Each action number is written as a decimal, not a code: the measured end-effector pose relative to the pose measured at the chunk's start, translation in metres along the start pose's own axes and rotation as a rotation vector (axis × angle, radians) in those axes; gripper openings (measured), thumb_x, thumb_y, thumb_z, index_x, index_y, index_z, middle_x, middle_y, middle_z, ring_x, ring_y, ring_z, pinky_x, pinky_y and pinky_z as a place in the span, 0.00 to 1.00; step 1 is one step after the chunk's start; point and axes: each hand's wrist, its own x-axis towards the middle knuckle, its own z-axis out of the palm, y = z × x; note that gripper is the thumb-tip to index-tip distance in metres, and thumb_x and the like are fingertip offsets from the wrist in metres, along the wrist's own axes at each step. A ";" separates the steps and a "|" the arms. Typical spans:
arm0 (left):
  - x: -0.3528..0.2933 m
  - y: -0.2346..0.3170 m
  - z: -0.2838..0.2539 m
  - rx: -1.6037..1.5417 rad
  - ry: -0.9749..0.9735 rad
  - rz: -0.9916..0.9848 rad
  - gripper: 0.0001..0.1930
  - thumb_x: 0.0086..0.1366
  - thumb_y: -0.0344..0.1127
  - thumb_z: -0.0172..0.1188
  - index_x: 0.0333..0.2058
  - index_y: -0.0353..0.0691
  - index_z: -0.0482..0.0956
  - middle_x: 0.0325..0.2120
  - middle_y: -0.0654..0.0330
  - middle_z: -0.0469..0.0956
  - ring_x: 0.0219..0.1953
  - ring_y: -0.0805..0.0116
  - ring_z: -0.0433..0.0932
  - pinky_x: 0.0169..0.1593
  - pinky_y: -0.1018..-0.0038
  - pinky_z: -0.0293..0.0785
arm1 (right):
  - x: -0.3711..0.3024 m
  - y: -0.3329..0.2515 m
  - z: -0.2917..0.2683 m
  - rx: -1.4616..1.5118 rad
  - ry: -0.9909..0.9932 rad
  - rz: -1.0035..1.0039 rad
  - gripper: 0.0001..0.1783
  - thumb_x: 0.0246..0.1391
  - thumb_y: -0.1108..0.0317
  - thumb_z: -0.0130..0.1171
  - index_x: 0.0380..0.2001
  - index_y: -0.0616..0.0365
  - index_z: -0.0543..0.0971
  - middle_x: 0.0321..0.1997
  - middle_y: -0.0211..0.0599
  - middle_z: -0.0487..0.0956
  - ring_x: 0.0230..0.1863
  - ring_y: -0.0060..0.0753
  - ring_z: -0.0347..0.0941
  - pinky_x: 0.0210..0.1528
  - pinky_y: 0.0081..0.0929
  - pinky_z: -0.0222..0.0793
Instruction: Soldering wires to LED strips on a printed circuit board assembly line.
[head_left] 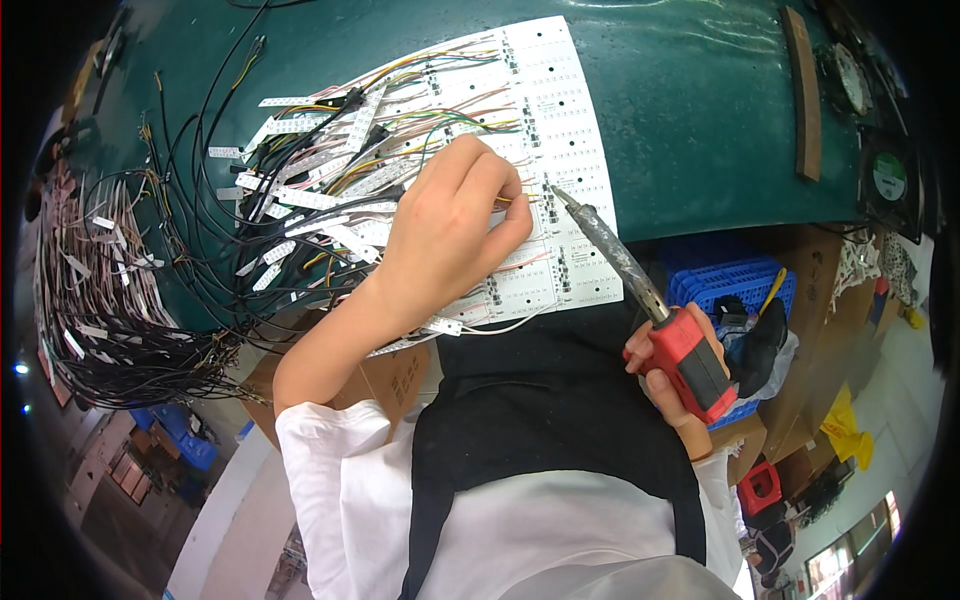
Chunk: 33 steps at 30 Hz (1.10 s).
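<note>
A white circuit board panel (590, 215) lies on the green table, with rows of small components and many thin coloured wires joined along it. Over its middle, my left hand (455, 210) is closed in a pinch on a thin yellow wire (533, 198), whose end points at a row of pads. My right hand (690, 365) is wrapped around the red and black handle of a soldering iron (615, 250). The iron's tip rests at or just above the pads beside the wire end; I cannot tell whether it touches.
Black cables and white LED strips (300, 198) spread left of the panel. A thick bundle of wires (100, 270) hangs over the table's left edge. A wooden bar (801, 95) and a fan (888, 178) are at the far right. Below stands a blue crate (725, 275) beside cardboard boxes.
</note>
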 end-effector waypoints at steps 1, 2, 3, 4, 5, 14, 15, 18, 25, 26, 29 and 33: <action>0.000 0.000 0.000 -0.006 -0.002 -0.007 0.08 0.48 0.22 0.62 0.25 0.37 0.70 0.24 0.58 0.67 0.27 0.60 0.71 0.31 0.68 0.70 | -0.001 0.001 -0.001 0.017 0.008 -0.005 0.33 0.47 0.74 0.59 0.56 0.75 0.63 0.32 0.50 0.81 0.26 0.32 0.78 0.31 0.22 0.75; -0.001 0.000 0.000 -0.012 -0.004 -0.014 0.08 0.49 0.23 0.62 0.25 0.37 0.70 0.24 0.58 0.67 0.27 0.59 0.71 0.31 0.68 0.70 | -0.002 0.000 0.001 0.036 0.031 0.017 0.32 0.47 0.74 0.59 0.56 0.76 0.64 0.32 0.51 0.81 0.26 0.33 0.79 0.30 0.22 0.75; -0.001 0.000 -0.002 -0.009 -0.003 -0.014 0.08 0.49 0.23 0.62 0.25 0.37 0.70 0.24 0.58 0.67 0.27 0.59 0.71 0.31 0.68 0.70 | -0.001 0.000 0.001 0.038 0.030 0.015 0.32 0.47 0.74 0.59 0.56 0.76 0.64 0.32 0.51 0.81 0.26 0.33 0.79 0.30 0.22 0.75; -0.002 0.001 -0.004 -0.001 -0.019 -0.008 0.08 0.49 0.23 0.61 0.26 0.37 0.71 0.25 0.58 0.68 0.29 0.59 0.72 0.32 0.68 0.70 | -0.001 0.000 0.000 0.014 0.010 -0.006 0.32 0.47 0.73 0.59 0.56 0.76 0.63 0.32 0.51 0.81 0.26 0.33 0.79 0.30 0.22 0.75; -0.002 0.001 -0.007 0.008 -0.035 -0.003 0.07 0.50 0.23 0.61 0.27 0.37 0.72 0.27 0.57 0.68 0.30 0.59 0.73 0.32 0.68 0.70 | -0.001 0.001 -0.001 -0.010 -0.010 -0.028 0.33 0.48 0.73 0.59 0.56 0.76 0.63 0.32 0.51 0.81 0.26 0.33 0.79 0.29 0.22 0.75; 0.002 -0.013 -0.060 0.385 -0.163 0.442 0.12 0.45 0.28 0.63 0.33 0.45 0.79 0.36 0.62 0.73 0.39 0.62 0.73 0.44 0.67 0.70 | -0.008 0.003 -0.004 0.053 0.053 0.019 0.34 0.49 0.71 0.59 0.58 0.75 0.62 0.31 0.49 0.81 0.23 0.32 0.78 0.26 0.22 0.75; 0.000 -0.015 -0.060 0.502 -0.119 0.504 0.12 0.46 0.28 0.62 0.33 0.45 0.79 0.35 0.62 0.73 0.39 0.62 0.74 0.44 0.67 0.71 | -0.009 0.003 -0.004 0.067 0.055 0.038 0.34 0.49 0.70 0.60 0.58 0.75 0.62 0.31 0.49 0.81 0.23 0.32 0.78 0.26 0.22 0.75; -0.001 -0.017 -0.055 0.601 -0.050 0.586 0.12 0.46 0.30 0.61 0.34 0.43 0.78 0.34 0.62 0.73 0.37 0.64 0.75 0.43 0.69 0.72 | -0.007 0.004 -0.002 0.059 0.057 -0.013 0.34 0.50 0.70 0.60 0.58 0.75 0.61 0.30 0.49 0.81 0.23 0.32 0.78 0.26 0.22 0.75; 0.000 -0.018 -0.053 0.581 -0.071 0.598 0.13 0.46 0.29 0.61 0.35 0.40 0.78 0.31 0.61 0.74 0.32 0.66 0.76 0.33 0.74 0.74 | -0.013 0.008 -0.001 0.072 0.074 -0.031 0.35 0.50 0.70 0.59 0.59 0.75 0.61 0.31 0.51 0.80 0.24 0.33 0.78 0.26 0.23 0.75; 0.000 -0.015 -0.054 0.534 -0.062 0.597 0.13 0.47 0.28 0.61 0.35 0.39 0.78 0.31 0.61 0.74 0.31 0.65 0.76 0.31 0.74 0.73 | -0.014 0.009 -0.002 0.077 0.069 -0.042 0.35 0.50 0.71 0.59 0.59 0.75 0.61 0.32 0.51 0.80 0.24 0.33 0.78 0.26 0.23 0.75; -0.006 -0.014 -0.047 0.379 -0.060 0.517 0.12 0.49 0.27 0.61 0.35 0.39 0.77 0.31 0.59 0.74 0.30 0.64 0.76 0.30 0.74 0.73 | -0.014 0.007 -0.003 0.078 0.060 -0.049 0.35 0.50 0.71 0.59 0.59 0.75 0.61 0.32 0.51 0.80 0.24 0.32 0.78 0.26 0.23 0.75; -0.005 0.001 -0.047 0.123 -0.207 0.135 0.11 0.53 0.27 0.63 0.37 0.38 0.76 0.31 0.57 0.74 0.30 0.63 0.76 0.29 0.74 0.72 | -0.016 0.009 -0.004 0.096 0.072 -0.052 0.35 0.49 0.71 0.59 0.59 0.76 0.60 0.32 0.51 0.80 0.23 0.32 0.77 0.26 0.22 0.74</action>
